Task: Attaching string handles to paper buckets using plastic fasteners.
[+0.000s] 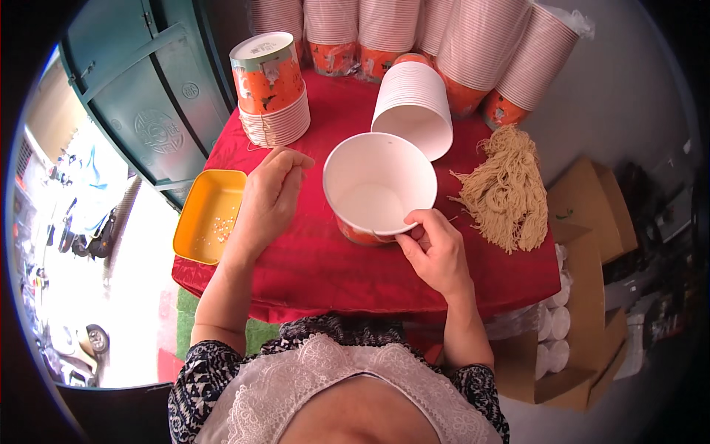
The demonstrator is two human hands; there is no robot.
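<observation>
A white paper tub [380, 185] with an orange printed outside stands tilted toward me at the middle of the table. My right hand [436, 251] pinches its near right rim between thumb and fingers. Left of the tub, above the cloth, my left hand [275, 196] is closed with its fingertips together; whatever they may hold is hidden. Just beyond that hand sits an upside-down stack of tubs [270, 89], with thin tan strands along its lower rims. Behind the tub, another stack of tubs [414, 111] lies with its white opening toward me. A tan string bundle [510, 189] lies to the right.
A yellow plastic tray [194, 214] with small pale crumbs stands at the left edge of the red-covered table [325, 277]. Tall plastic-wrapped tub stacks [392, 29] line the back. An open cardboard box [584, 311] stands at the lower right; a green metal door [148, 96] is at left.
</observation>
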